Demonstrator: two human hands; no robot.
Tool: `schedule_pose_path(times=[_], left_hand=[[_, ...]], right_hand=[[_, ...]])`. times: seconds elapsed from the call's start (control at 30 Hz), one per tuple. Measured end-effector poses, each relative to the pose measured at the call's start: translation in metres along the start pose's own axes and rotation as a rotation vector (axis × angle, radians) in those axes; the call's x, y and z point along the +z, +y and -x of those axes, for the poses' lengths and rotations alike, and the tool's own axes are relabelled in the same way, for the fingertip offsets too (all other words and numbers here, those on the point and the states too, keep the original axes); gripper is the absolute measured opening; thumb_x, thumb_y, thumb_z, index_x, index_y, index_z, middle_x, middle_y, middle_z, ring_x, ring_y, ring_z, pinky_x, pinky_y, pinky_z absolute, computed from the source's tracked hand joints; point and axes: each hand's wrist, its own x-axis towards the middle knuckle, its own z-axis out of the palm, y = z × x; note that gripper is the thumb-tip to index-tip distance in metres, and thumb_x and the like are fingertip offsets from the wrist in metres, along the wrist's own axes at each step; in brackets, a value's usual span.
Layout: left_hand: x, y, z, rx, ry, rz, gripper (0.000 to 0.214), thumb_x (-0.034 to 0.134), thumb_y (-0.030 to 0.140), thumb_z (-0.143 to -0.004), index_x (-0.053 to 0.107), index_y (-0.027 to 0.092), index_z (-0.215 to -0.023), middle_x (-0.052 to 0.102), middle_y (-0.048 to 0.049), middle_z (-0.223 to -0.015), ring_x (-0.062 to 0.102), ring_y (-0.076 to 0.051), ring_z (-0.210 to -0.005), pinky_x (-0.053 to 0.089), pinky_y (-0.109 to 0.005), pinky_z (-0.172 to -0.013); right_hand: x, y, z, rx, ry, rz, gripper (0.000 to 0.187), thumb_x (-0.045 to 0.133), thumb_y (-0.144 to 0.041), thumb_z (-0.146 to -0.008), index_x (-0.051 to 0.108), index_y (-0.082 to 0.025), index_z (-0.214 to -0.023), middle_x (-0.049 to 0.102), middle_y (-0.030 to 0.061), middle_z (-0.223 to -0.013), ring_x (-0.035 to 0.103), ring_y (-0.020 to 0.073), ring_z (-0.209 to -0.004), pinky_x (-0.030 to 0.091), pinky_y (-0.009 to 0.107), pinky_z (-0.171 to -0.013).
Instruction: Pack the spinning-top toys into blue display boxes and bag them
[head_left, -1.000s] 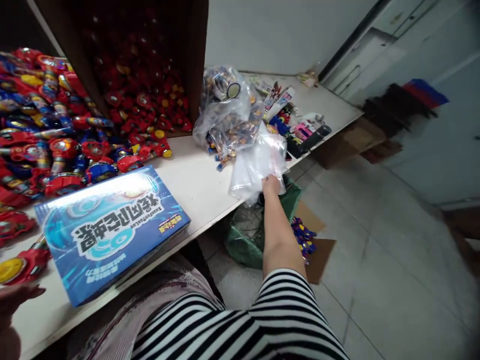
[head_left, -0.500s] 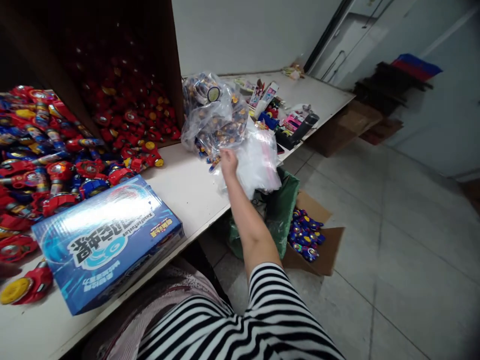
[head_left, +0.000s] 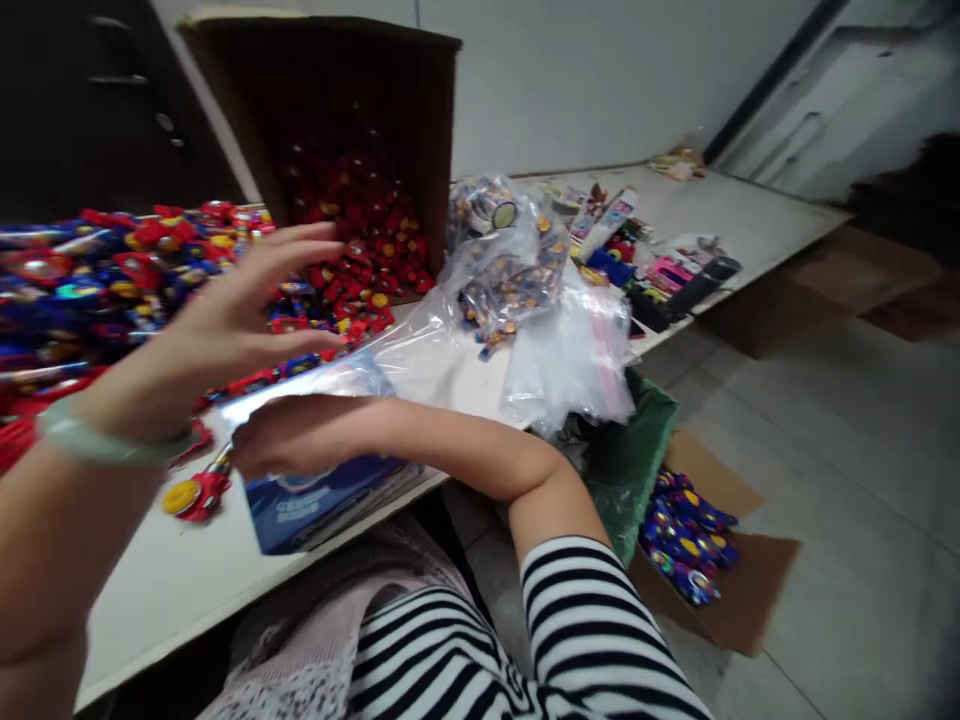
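Observation:
My right hand (head_left: pixel 296 440) is closed on a clear plastic bag (head_left: pixel 405 355) that stretches over the blue toy box (head_left: pixel 322 500) on the white table (head_left: pixel 172 590). My left hand (head_left: pixel 240 320) hovers just above it, fingers spread, holding nothing, a pale bracelet on its wrist. A heap of red and blue spinning toys (head_left: pixel 90 280) lies behind the left hand.
A brown carton (head_left: pixel 352 150) on its side spills red toys. Clear bags of small parts (head_left: pixel 510 260) and a stack of empty bags (head_left: pixel 577 360) lie to the right. A green sack (head_left: pixel 630 450) and an open carton of blue toys (head_left: pixel 694 535) stand on the floor.
My right hand drew a clear bag from the stack back over the blue box. My left hand rose into view above it. The view swung left.

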Motion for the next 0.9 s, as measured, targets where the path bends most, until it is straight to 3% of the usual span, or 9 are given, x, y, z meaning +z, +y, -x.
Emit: schedule_pose_path(times=[0.13,0.23,0.33,0.47,0.53,0.63,0.73,0.8,0.9], left_hand=[[0.045,0.002,-0.04,0.108,-0.525,-0.088,0.092,0.084,0.049,-0.076,0.041,0.029,-0.155,0.047,-0.0118,-0.157,0.035,-0.035,-0.151,0.029,-0.055,-0.123],[0.063,-0.023,-0.032,-0.053,-0.683,-0.211,0.057,0.081,0.027,-0.074,0.066,0.022,-0.129,0.072,-0.0116,-0.12,0.058,-0.035,-0.126,0.035,-0.055,-0.115],[0.035,-0.062,0.002,-0.415,-0.448,-0.129,0.011,0.065,0.025,-0.084,0.071,0.017,-0.088,0.071,-0.0068,-0.081,0.065,-0.023,-0.087,0.048,-0.042,-0.095],[-0.026,-0.086,0.072,-0.826,0.292,0.231,0.041,0.053,0.053,-0.094,0.062,0.018,-0.076,0.064,-0.0045,-0.07,0.057,-0.017,-0.067,0.049,-0.032,-0.068],[-0.035,-0.078,0.103,-0.899,0.489,0.337,0.052,0.052,0.065,-0.092,0.06,0.018,-0.071,0.062,-0.0049,-0.068,0.056,-0.016,-0.065,0.048,-0.031,-0.067],[-0.018,-0.055,0.13,-0.95,0.552,0.396,0.06,0.05,0.075,-0.089,0.061,0.018,-0.073,0.065,-0.006,-0.073,0.058,-0.016,-0.068,0.048,-0.031,-0.069],[0.006,-0.038,0.139,-0.946,0.553,0.41,0.066,0.042,0.08,-0.089,0.062,0.018,-0.075,0.066,-0.0066,-0.076,0.06,-0.019,-0.073,0.049,-0.032,-0.071],[0.009,-0.036,0.145,-0.933,0.555,0.391,0.069,0.033,0.08,-0.091,0.061,0.019,-0.074,0.065,-0.007,-0.076,0.06,-0.02,-0.075,0.051,-0.033,-0.074],[-0.011,-0.038,0.16,-0.923,0.514,0.275,0.065,0.034,0.074,-0.093,0.065,0.017,-0.082,0.067,-0.0091,-0.084,0.063,-0.022,-0.083,0.053,-0.037,-0.084]], right_hand=[[0.027,-0.049,-0.036,-0.056,-0.348,0.091,0.024,0.051,-0.012,-0.098,0.072,-0.017,-0.108,0.075,0.0063,-0.114,0.067,0.0181,-0.102,0.048,0.029,-0.085],[0.037,-0.068,-0.027,-0.079,-0.319,0.221,0.024,0.05,-0.011,-0.098,0.074,-0.017,-0.102,0.075,0.0068,-0.111,0.066,0.0204,-0.102,0.048,0.034,-0.089],[0.032,-0.074,0.018,-0.094,-0.089,0.322,0.021,0.055,-0.018,-0.098,0.073,-0.018,-0.088,0.072,0.0085,-0.109,0.062,0.0228,-0.106,0.047,0.04,-0.098],[0.014,-0.056,0.105,0.263,0.086,0.356,0.017,0.059,-0.025,-0.097,0.074,-0.021,-0.09,0.072,0.0096,-0.116,0.064,0.0243,-0.11,0.053,0.039,-0.094],[0.001,-0.043,0.133,0.519,0.1,0.364,0.016,0.066,-0.031,-0.092,0.075,-0.022,-0.102,0.073,0.0132,-0.112,0.068,0.0271,-0.103,0.056,0.042,-0.088],[-0.021,-0.03,0.13,0.67,0.309,0.418,0.053,0.066,-0.045,-0.091,0.059,-0.028,-0.141,0.061,0.0153,-0.141,0.058,0.0319,-0.13,0.05,0.05,-0.106],[-0.037,-0.012,0.083,0.758,0.532,0.515,0.075,0.065,-0.05,-0.09,0.037,-0.03,-0.157,0.039,0.0105,-0.162,0.032,0.0337,-0.153,0.032,0.056,-0.121],[-0.043,0.009,0.049,0.821,0.462,0.501,0.071,0.068,-0.043,-0.089,0.044,-0.028,-0.154,0.042,0.0114,-0.161,0.035,0.0356,-0.151,0.031,0.057,-0.119],[-0.05,0.036,0.018,0.864,0.267,0.41,0.034,0.059,-0.028,-0.094,0.068,-0.023,-0.127,0.071,0.0116,-0.128,0.064,0.0283,-0.119,0.045,0.039,-0.099]])
